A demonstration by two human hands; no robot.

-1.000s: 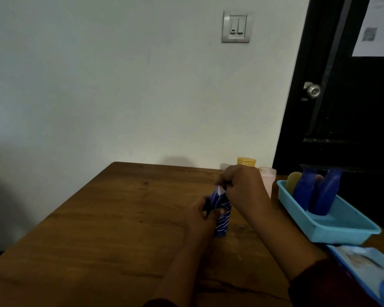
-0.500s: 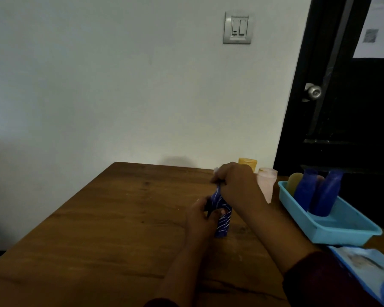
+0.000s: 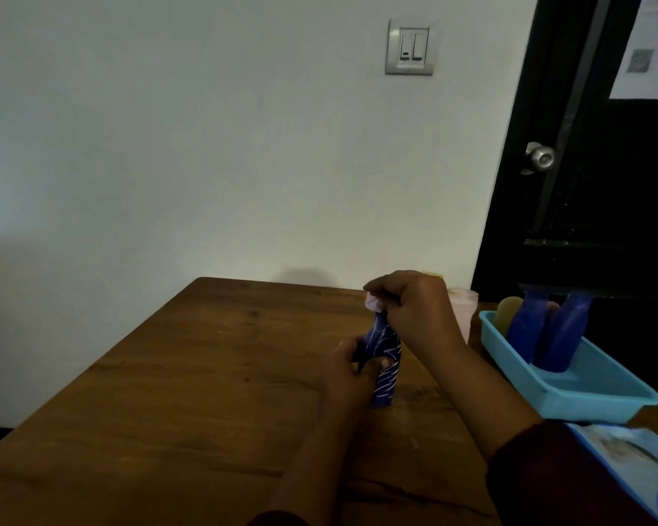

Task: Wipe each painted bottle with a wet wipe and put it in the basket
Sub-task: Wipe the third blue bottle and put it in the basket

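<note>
A dark blue painted bottle [image 3: 386,364] with thin white lines stands upright on the wooden table [image 3: 206,373]. My left hand [image 3: 352,368] grips its body from the left side. My right hand [image 3: 415,309] is closed over the bottle's neck, pinching a pale crumpled wet wipe [image 3: 373,302] against the top. A light blue plastic basket [image 3: 604,398] sits to the right and holds two blue bottles [image 3: 547,332] leaning against its far end, with a yellowish one [image 3: 508,311] behind them.
A pink bottle [image 3: 462,313] and a yellow-capped one [image 3: 434,276] stand behind my right hand. A blue wet-wipe pack [image 3: 631,453] lies at the near right edge. A white wall with a light switch and a dark door rise beyond the table.
My right hand with the wipe has slid up from the bottle's shoulder to its neck and top. The left hand keeps its grip on the body.
</note>
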